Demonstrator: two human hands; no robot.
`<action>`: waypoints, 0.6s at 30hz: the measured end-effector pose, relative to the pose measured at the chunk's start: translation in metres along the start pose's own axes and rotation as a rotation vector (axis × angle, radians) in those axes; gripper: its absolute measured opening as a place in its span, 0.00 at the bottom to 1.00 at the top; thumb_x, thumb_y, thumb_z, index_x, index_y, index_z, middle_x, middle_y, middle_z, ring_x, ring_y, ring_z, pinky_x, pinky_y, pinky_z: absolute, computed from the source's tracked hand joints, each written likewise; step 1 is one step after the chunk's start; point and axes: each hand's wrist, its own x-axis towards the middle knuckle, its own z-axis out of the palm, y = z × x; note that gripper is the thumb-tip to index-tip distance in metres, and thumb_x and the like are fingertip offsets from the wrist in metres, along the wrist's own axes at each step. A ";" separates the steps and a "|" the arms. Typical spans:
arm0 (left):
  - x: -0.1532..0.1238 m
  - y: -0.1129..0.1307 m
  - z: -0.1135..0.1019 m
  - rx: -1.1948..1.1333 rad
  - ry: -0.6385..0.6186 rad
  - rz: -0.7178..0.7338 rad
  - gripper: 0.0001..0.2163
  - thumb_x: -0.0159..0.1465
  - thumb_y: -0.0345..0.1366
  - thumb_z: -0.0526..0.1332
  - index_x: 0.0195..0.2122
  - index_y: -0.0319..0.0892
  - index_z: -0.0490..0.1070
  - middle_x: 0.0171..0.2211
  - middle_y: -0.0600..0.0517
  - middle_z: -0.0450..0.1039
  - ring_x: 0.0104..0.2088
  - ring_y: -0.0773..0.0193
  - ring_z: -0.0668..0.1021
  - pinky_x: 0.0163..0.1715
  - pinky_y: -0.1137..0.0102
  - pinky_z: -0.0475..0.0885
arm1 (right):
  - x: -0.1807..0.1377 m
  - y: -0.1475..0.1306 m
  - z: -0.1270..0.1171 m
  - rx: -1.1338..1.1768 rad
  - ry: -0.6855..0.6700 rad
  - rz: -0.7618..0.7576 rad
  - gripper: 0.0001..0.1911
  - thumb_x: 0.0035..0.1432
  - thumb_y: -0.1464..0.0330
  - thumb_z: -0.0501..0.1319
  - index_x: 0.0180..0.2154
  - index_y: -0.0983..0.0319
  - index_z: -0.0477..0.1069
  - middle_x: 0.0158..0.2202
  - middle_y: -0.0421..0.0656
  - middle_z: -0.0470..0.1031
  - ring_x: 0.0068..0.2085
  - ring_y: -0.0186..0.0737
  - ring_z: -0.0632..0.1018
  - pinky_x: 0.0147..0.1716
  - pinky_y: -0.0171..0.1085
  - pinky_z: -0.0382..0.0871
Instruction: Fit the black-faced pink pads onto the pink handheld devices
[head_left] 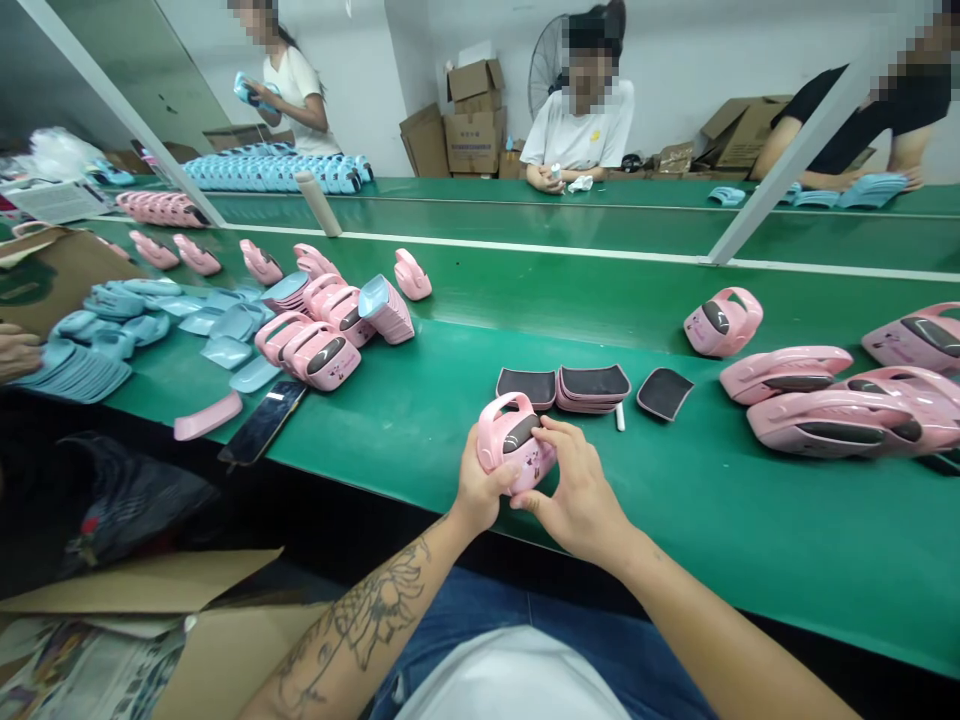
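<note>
Pink housing (534, 468) is between the two hands, at the near edge of the green desk (420, 430), centered in front of the wearer. Left grip (478, 488) is closed around its left end, under the handle loop, thumb across the printed side. Right grip (587, 492) is also on it, part-curled over the right end: fingertips up by the dark window (520, 432), thumb at the lower edge; can't tell how firmly it presses. Both hands equally near, so the relation that counts is window up, print toward the right palm, handle toward the left. Long axis foreshortened, looks to run roughly left-right with a tilt; can't call it exactly. Also can't tell if the base touches the desk or floats. Just beyond: left panel stack (525, 388), overlapped in view by the handle, contact unclear; right panel stack (594, 388) beside it, then a loose panel (665, 393), with a white stick (620, 417) near the right stack. Front edge runs just under the wrists. Most room is to the left, out to the pink housing cluster (321, 355); rightward there's green surface up to the finished-looking housings (832, 415).
</note>
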 end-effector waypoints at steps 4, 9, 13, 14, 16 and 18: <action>0.005 0.001 -0.003 -0.126 -0.009 -0.077 0.33 0.55 0.45 0.73 0.60 0.42 0.69 0.57 0.41 0.77 0.56 0.43 0.79 0.56 0.52 0.75 | 0.003 0.001 -0.006 0.115 -0.079 0.036 0.43 0.59 0.55 0.72 0.68 0.55 0.56 0.71 0.57 0.57 0.71 0.62 0.63 0.67 0.63 0.63; 0.009 0.008 -0.004 -0.347 0.092 -0.229 0.28 0.58 0.50 0.66 0.54 0.36 0.75 0.46 0.39 0.83 0.52 0.37 0.82 0.51 0.49 0.78 | 0.007 0.008 -0.014 0.477 -0.143 0.439 0.41 0.63 0.48 0.65 0.68 0.58 0.55 0.63 0.56 0.69 0.53 0.51 0.80 0.50 0.54 0.80; 0.007 0.010 -0.003 -0.376 0.128 -0.254 0.29 0.57 0.50 0.64 0.54 0.36 0.75 0.45 0.40 0.84 0.53 0.37 0.82 0.51 0.50 0.78 | 0.003 0.006 -0.004 0.871 -0.382 0.695 0.33 0.63 0.43 0.63 0.56 0.60 0.69 0.46 0.50 0.80 0.39 0.45 0.83 0.34 0.43 0.82; 0.006 0.010 -0.003 -0.376 0.125 -0.256 0.29 0.57 0.50 0.64 0.55 0.36 0.75 0.45 0.40 0.84 0.53 0.37 0.82 0.51 0.50 0.78 | 0.003 0.003 0.000 0.965 -0.391 0.722 0.31 0.62 0.43 0.64 0.53 0.60 0.71 0.46 0.51 0.81 0.39 0.45 0.84 0.33 0.41 0.82; 0.005 0.008 -0.004 -0.372 0.108 -0.263 0.29 0.57 0.50 0.65 0.55 0.36 0.75 0.45 0.39 0.84 0.52 0.36 0.83 0.51 0.50 0.78 | 0.003 -0.003 0.007 1.098 -0.349 0.761 0.30 0.61 0.44 0.67 0.51 0.60 0.73 0.48 0.51 0.82 0.42 0.46 0.85 0.35 0.41 0.82; 0.004 0.006 -0.004 -0.366 0.089 -0.264 0.29 0.58 0.50 0.64 0.55 0.36 0.75 0.46 0.39 0.84 0.51 0.37 0.83 0.50 0.49 0.79 | 0.004 -0.009 0.012 1.164 -0.283 0.778 0.29 0.60 0.46 0.68 0.52 0.60 0.73 0.49 0.51 0.82 0.44 0.47 0.85 0.39 0.41 0.82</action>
